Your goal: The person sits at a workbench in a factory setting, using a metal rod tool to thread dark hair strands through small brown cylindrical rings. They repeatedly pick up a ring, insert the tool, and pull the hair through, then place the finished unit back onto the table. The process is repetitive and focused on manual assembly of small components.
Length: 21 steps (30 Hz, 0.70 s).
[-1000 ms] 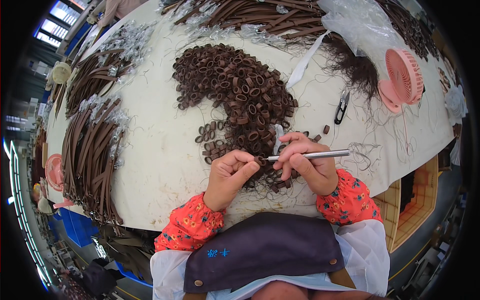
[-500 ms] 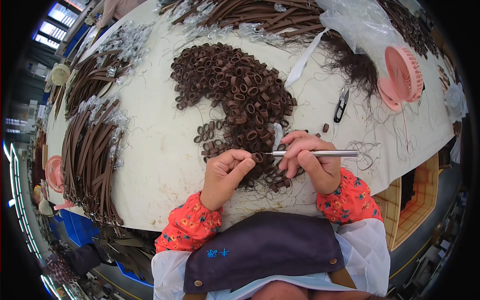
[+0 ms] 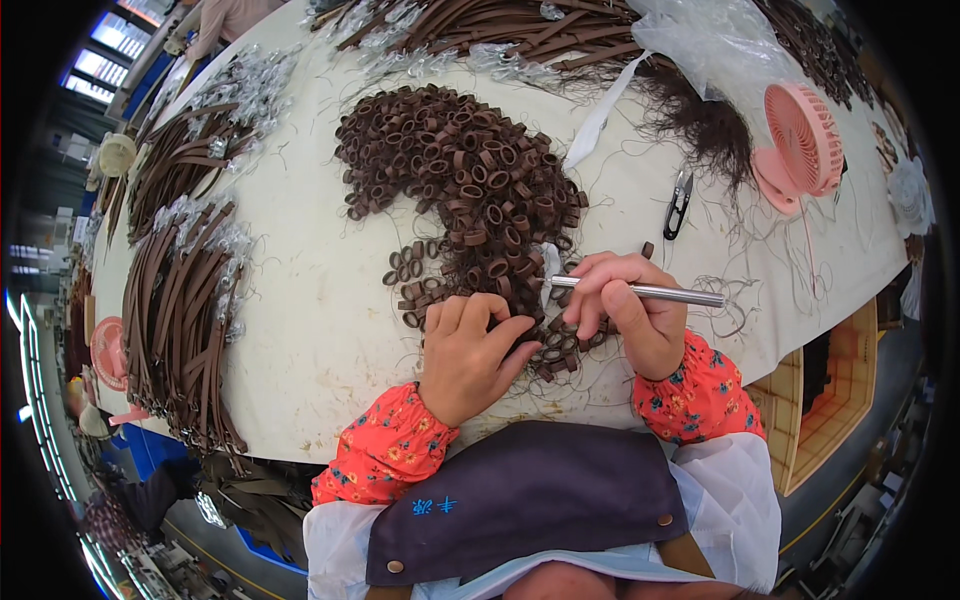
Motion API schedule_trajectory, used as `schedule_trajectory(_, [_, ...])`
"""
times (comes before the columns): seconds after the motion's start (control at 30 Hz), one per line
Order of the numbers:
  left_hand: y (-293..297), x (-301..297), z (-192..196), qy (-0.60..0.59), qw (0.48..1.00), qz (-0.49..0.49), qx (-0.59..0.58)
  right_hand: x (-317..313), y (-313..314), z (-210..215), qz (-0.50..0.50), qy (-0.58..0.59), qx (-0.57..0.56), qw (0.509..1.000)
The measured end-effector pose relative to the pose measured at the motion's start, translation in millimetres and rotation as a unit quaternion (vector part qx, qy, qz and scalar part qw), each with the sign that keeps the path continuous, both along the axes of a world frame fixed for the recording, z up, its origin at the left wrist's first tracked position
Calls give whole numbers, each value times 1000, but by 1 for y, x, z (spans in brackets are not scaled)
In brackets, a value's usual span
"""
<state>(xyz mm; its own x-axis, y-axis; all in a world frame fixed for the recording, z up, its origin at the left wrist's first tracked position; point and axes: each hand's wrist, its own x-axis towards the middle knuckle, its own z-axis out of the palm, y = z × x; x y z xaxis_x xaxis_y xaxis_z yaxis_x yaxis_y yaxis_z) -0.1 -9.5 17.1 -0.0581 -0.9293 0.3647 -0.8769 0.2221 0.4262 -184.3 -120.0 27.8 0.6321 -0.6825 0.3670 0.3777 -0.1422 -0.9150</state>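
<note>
In my right hand (image 3: 632, 305) is a silver pen-shaped tool (image 3: 680, 294), pinched between thumb and fingers. Its thin tip points left, over the heap of small brown strap loops (image 3: 480, 190). My left hand (image 3: 472, 352) rests at the near edge of that heap, back up, its fingers curled down among dark loops and threads. Whatever those fingertips grip is hidden. A white strip (image 3: 549, 272) lies among the loops beside the tool's tip.
Black-handled thread snips (image 3: 678, 207) lie right of the heap, near a pink fan (image 3: 800, 145). Bundled brown straps (image 3: 180, 320) line the left side, and more straps (image 3: 480, 35) lie at the back. Clear plastic (image 3: 715, 45) and dark thread tangles (image 3: 710, 125) sit at the far right.
My left hand has left the tool's tip, where it pinched a loop, and turned down onto the heap. The tool has tilted, its handle end lower; its tip is now away from the left hand.
</note>
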Motion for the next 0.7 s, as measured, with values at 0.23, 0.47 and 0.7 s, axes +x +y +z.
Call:
schedule_trajectory(0.23, [0, 4, -7, 55, 998, 5, 18, 0, 1, 0, 1, 19, 6, 1000])
schedule_trajectory(0.47, [13, 0, -23, 429, 901, -2, 62, 11, 6, -6, -38, 145, -158, 976])
schedule_trajectory(0.7, [16, 1, -17, 423, 901, 3, 95, 15, 6, -6, -6, 133, -217, 967])
